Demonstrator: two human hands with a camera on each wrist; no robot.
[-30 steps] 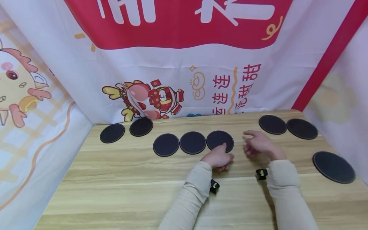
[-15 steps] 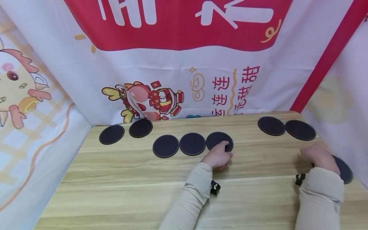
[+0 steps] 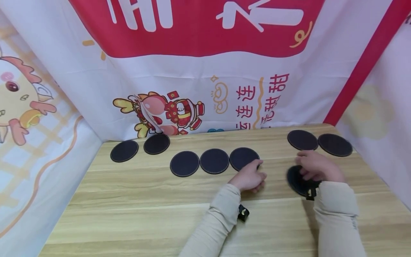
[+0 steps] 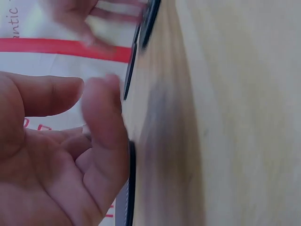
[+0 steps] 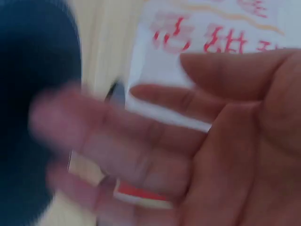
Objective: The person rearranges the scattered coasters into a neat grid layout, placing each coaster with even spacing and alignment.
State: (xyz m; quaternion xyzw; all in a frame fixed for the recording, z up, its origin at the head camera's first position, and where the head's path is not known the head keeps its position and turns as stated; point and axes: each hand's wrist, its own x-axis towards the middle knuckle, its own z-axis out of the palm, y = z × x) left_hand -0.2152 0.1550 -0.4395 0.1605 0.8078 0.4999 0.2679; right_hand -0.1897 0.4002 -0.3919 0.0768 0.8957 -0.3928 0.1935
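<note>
Three round black coasters lie in a row mid-table; the rightmost coaster point(image 3: 242, 157) is nearest my left hand point(image 3: 250, 177). That hand's extended finger overlaps its right edge, and in the left wrist view the fingers are loosely bent with nothing between them. My right hand point(image 3: 316, 167) is over another black coaster point(image 3: 293, 180), covering part of it. In the right wrist view, the straight, blurred fingers point(image 5: 127, 141) reach to this coaster's face, while the thumb stands apart from it. The left wrist view has this coaster point(image 4: 150, 23) edge-on, tilted, at the right fingertips.
Two coasters, one a black coaster point(image 3: 303, 140), lie at the back right. Another pair, including a black coaster point(image 3: 124, 151), sits at the back left. Printed white cloth point(image 3: 192, 67) walls the wooden table point(image 3: 144, 214) at the back and sides.
The right hand went out to the coaster at the far right, then came back left with that coaster beneath its fingers. The left hand has shifted slightly right and nearer.
</note>
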